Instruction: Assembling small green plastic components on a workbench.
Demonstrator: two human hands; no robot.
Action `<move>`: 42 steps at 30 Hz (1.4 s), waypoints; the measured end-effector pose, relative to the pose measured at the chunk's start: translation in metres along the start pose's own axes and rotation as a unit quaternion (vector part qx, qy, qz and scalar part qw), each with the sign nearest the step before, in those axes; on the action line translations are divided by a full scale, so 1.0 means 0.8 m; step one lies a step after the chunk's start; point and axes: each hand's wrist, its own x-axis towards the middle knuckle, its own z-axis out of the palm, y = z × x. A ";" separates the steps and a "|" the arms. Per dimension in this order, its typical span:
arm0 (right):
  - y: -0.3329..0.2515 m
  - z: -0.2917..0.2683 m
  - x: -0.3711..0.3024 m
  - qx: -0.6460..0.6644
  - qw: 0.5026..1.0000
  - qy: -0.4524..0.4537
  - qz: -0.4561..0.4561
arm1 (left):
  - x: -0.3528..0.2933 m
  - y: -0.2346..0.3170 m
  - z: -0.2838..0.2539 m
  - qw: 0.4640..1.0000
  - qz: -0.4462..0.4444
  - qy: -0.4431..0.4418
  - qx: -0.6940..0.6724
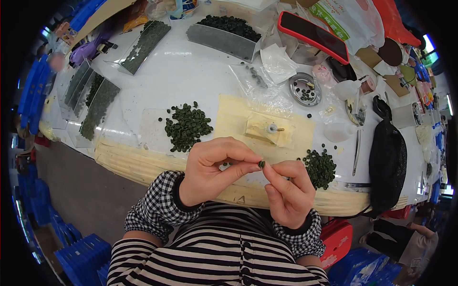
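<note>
My left hand [217, 167] is closed, with thumb and forefinger pinching a small dark green disc [261, 164] on its edge. From the other side my right hand [291, 190] meets it, a forefinger tip at the disc and the other fingers curled; whether anything sits in those fingers is hidden. Both hands are over the padded front edge of the table. Beyond them, a pale yellow block [267, 131] with a short metal peg stands on a yellow sheet [231, 112]. Loose green discs form a left pile [187, 127] and a right pile [319, 169].
Trays of green pieces stand at the back [222, 40] and far left [100, 107]. A red-cased phone [312, 37], a round metal tin [305, 89], tweezers [357, 152] and a black mesh bag [387, 162] lie right. Yellow padding [138, 162] lines the front edge.
</note>
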 end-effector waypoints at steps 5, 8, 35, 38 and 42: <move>0.001 0.000 0.001 0.010 1.000 0.000 0.002 | 0.001 -0.001 -0.001 0.998 0.033 0.001 0.048; 0.001 0.000 0.001 0.019 1.000 0.000 0.005 | 0.002 0.000 0.000 0.998 0.036 0.004 0.053; 0.017 -0.017 0.056 -0.189 0.979 0.041 0.067 | -0.007 -0.022 -0.005 0.841 -0.240 -0.049 -0.483; 0.023 -0.010 0.055 -0.180 0.981 0.039 0.059 | -0.010 -0.022 -0.006 0.843 -0.242 -0.041 -0.478; -0.002 -0.018 0.055 -0.186 0.974 0.119 0.047 | -0.009 -0.020 -0.004 0.845 -0.234 -0.042 -0.479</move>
